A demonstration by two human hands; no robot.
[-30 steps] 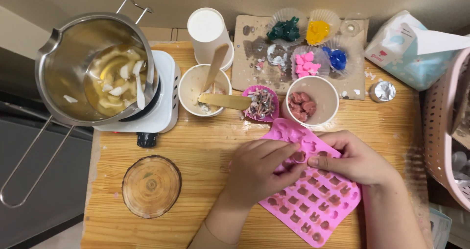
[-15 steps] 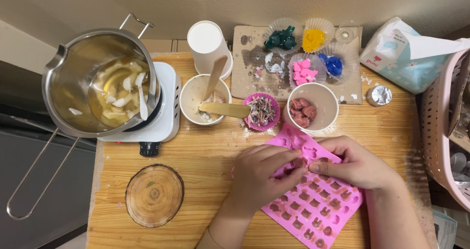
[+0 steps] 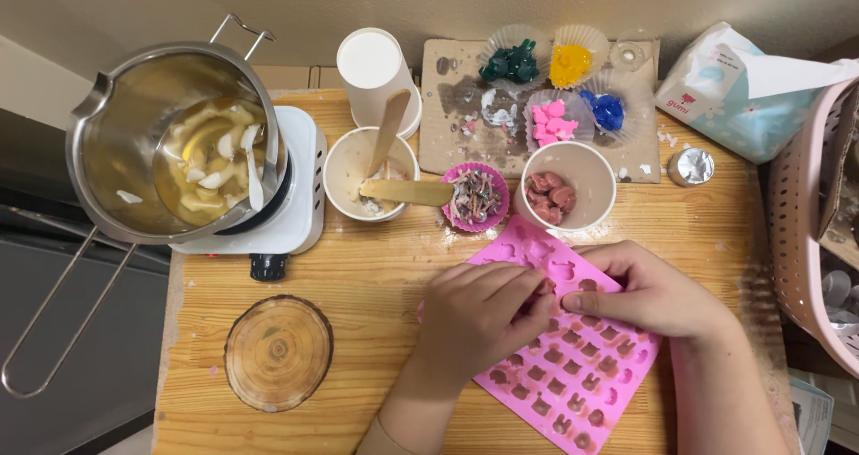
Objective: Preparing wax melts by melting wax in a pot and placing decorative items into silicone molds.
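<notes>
Both hands (L [image 3: 479, 316], R [image 3: 649, 294]) pressing on pink mould [image 3: 573, 374]

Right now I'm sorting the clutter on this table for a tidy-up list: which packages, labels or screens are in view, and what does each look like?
Tissue pack: back right corner, beside the pink basket; soft, light blue, white sheet sticking out.
Label: on the pack's left end; small white patch with red print.
Screens or signs: none visible.
</notes>
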